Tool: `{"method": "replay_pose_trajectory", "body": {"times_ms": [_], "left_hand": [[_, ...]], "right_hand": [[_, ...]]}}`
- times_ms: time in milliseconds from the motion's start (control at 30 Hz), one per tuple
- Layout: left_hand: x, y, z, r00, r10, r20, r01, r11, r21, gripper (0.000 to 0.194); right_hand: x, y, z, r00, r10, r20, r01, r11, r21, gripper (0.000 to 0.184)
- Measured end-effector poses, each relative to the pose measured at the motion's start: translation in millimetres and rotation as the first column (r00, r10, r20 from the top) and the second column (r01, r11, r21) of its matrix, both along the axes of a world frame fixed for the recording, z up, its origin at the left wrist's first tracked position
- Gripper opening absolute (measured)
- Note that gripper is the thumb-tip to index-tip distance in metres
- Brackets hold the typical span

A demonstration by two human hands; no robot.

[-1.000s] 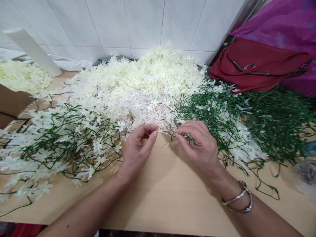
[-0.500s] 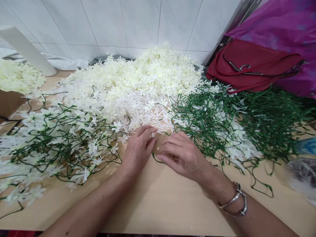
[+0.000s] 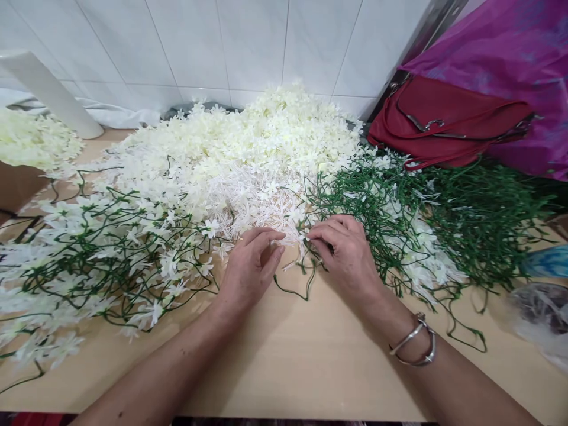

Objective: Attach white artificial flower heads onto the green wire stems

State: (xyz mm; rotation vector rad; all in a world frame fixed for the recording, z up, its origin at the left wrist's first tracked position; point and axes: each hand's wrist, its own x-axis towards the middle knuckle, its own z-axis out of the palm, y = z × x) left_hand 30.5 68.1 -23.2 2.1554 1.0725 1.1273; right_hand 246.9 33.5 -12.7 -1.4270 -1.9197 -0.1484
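Note:
My left hand [image 3: 251, 266] rests at the near edge of a heap of white stamens [image 3: 239, 192]. Its thumb and index finger are slightly apart, with nothing visible between them. To its right, my right hand [image 3: 348, 245] has its fingers pinched together on a small white artificial flower [image 3: 306, 234] beside the green stems. Between the hands, a loose green stem [image 3: 290, 291] lies bent on the table. Left of my left hand, white flowers on green stems [image 3: 110, 254] are piled up. Bare green plastic stems [image 3: 368, 207] lie tangled behind and beside my right hand.
A mound of cream petals [image 3: 275, 130] lies against the tiled wall [image 3: 252, 41]. A white roll [image 3: 57, 97] leans at the back left. At the right are a red handbag [image 3: 452, 124], a purple bag [image 3: 501, 53] and a clear plastic bag [image 3: 539, 313].
My right hand has moved right and slightly back, away from my left hand, uncovering the loose green stem on the table. My left hand has barely moved.

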Motion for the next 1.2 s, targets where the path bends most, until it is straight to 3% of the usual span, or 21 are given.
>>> {"method": "replay_pose_trajectory", "body": {"times_ms": [100,200,300,400,533,633,767,833,967,1100,1200], "left_hand": [[1,-3,8.0,0.999,-0.023,0.048,0.026,0.998,-0.065,0.014],[1,-6,13.3,0.988,-0.095,0.119,0.115,0.977,-0.181,0.022],[1,-8,13.0,0.96,-0.142,0.242,0.21,0.936,-0.282,0.027],[2,-7,11.2,0.913,-0.105,0.394,0.257,0.898,-0.357,0.021],[1,-2,13.8,0.848,0.089,0.523,0.189,0.87,-0.455,0.023],[-1,1,16.6,0.84,0.184,0.51,0.09,0.881,-0.465,0.021],[-3,1,17.2,0.857,0.207,0.471,0.061,0.868,-0.492,0.021],[-2,0,17.0,0.859,0.202,0.471,0.073,0.861,-0.503,0.022],[-1,-3,17.4,0.851,0.184,0.492,0.115,0.848,-0.517,0.022],[-1,-2,19.5,0.841,0.187,0.507,0.129,0.842,-0.524,0.024],[-1,-2,21.4,0.838,0.208,0.504,0.115,0.836,-0.536,0.025]], "right_hand": [[-10,-5,4.5,0.996,0.085,-0.019,-0.083,0.992,0.093,0.013],[-19,-11,7.2,0.979,0.201,0.002,-0.2,0.97,0.137,0.014],[-26,-15,7.9,0.951,0.309,0.006,-0.307,0.943,0.128,0.016],[-27,-16,8.7,0.945,0.322,-0.053,-0.316,0.944,0.098,0.015],[-20,-13,10.9,0.973,0.219,-0.08,-0.208,0.971,0.119,0.014],[-16,-11,12.9,0.971,0.23,-0.069,-0.225,0.972,0.064,0.014],[-16,-12,13.8,0.923,0.383,0.032,-0.376,0.916,-0.137,0.013],[-17,-12,11.8,0.906,0.408,0.11,-0.379,0.9,-0.216,0.012],[-17,-11,7.2,0.906,0.387,0.174,-0.354,0.915,-0.193,0.015],[-16,-11,12.7,0.953,0.301,-0.039,-0.301,0.954,0.0,0.014],[-20,-15,18.2,0.926,0.214,-0.31,-0.214,0.976,0.034,0.014]]}}
